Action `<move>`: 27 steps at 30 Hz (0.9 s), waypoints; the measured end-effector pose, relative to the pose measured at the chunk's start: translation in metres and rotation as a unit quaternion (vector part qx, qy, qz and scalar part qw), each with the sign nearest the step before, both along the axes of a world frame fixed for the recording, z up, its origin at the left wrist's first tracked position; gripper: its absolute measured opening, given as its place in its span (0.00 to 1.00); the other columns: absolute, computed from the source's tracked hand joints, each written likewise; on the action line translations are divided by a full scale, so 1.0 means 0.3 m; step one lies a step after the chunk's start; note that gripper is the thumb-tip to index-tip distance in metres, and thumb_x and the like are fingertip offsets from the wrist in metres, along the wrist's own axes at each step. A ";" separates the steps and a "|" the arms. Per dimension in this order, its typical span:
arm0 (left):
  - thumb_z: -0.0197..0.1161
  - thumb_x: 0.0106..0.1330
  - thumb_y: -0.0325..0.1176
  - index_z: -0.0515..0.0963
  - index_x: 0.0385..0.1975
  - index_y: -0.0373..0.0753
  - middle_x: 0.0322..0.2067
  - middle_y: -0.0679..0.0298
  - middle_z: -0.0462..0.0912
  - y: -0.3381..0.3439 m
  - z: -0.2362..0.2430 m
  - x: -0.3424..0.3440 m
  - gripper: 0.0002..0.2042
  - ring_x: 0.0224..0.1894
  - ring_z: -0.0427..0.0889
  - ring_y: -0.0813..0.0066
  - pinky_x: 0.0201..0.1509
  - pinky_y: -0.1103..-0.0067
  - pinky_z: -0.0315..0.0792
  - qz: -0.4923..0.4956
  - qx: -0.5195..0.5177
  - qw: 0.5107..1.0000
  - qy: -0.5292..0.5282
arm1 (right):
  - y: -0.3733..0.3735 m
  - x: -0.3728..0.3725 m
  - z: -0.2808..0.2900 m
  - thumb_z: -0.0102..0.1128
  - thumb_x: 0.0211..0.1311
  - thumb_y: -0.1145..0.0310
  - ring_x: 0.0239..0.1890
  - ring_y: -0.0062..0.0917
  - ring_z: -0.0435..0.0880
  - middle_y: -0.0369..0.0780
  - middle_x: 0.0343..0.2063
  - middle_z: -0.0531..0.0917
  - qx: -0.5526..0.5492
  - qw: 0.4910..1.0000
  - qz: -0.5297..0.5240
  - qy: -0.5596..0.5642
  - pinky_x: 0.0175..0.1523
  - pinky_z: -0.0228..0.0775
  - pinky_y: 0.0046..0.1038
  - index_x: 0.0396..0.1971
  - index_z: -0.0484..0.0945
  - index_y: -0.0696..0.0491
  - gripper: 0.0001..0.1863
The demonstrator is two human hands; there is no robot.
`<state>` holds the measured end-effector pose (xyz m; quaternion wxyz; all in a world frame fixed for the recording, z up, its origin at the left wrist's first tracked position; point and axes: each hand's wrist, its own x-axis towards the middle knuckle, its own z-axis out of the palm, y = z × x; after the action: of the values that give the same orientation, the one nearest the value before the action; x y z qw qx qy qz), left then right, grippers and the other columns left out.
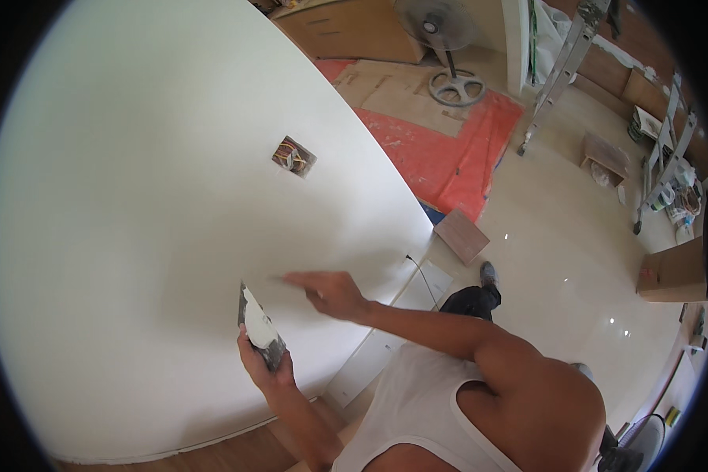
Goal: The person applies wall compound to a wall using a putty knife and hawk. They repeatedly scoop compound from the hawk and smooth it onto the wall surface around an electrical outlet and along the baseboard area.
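My left hand (266,366) is closed around the lower end of a dark flat plate, and a thick smear of white putty (259,321) covers its middle. To the right and slightly higher, my right hand (334,294) is closed with the fingers pointing left. A thin grey putty knife (276,278) seems to stick out past its fingertips, seen edge-on and blurred. Both hands are held in front of a smooth white wall (134,236). Higher on that wall, a square electrical box (293,156) shows loose wires.
A power cord (422,277) runs from near the wall's lower right. Red sheeting (448,157) and a standing fan (454,85) lie beyond the wall's edge. On the right are a stepladder (558,79), another ladder (665,153) and a cardboard box (672,271). A brown block (462,236) sits near my foot.
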<state>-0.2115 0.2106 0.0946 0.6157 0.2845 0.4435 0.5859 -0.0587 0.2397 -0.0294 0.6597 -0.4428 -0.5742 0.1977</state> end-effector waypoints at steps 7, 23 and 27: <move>0.55 0.70 0.42 0.74 0.47 0.38 0.38 0.64 0.82 -0.049 0.052 0.024 0.14 0.37 0.82 0.73 0.36 0.76 0.78 0.038 0.035 0.998 0.022 | 0.296 -0.042 -0.030 0.47 0.69 0.71 0.56 0.39 0.72 0.51 0.52 0.72 -0.132 0.898 -0.248 0.338 0.62 0.63 0.35 0.59 0.65 0.62 0.21; 0.58 0.68 0.43 0.75 0.46 0.40 0.37 0.66 0.81 -0.038 -0.046 -0.130 0.15 0.36 0.82 0.75 0.32 0.77 0.77 0.048 -0.004 0.996 0.070 | 0.511 -0.167 0.273 0.64 0.59 0.65 0.61 0.43 0.59 0.49 0.61 0.59 -0.114 0.882 -0.266 0.373 0.67 0.53 0.41 0.67 0.60 0.57 0.37; 0.57 0.68 0.43 0.74 0.47 0.40 0.37 0.66 0.81 -0.047 -0.038 -0.124 0.15 0.36 0.82 0.75 0.31 0.77 0.77 0.044 -0.015 0.995 0.093 | 0.498 -0.152 0.386 0.65 0.59 0.61 0.61 0.43 0.57 0.48 0.61 0.57 -0.101 0.883 -0.241 0.389 0.67 0.52 0.41 0.68 0.59 0.58 0.39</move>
<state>-0.2487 0.1965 0.0831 0.5499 0.3087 0.5196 0.5765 -0.1043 0.3890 0.0863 0.8089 -0.5196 -0.1239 0.2457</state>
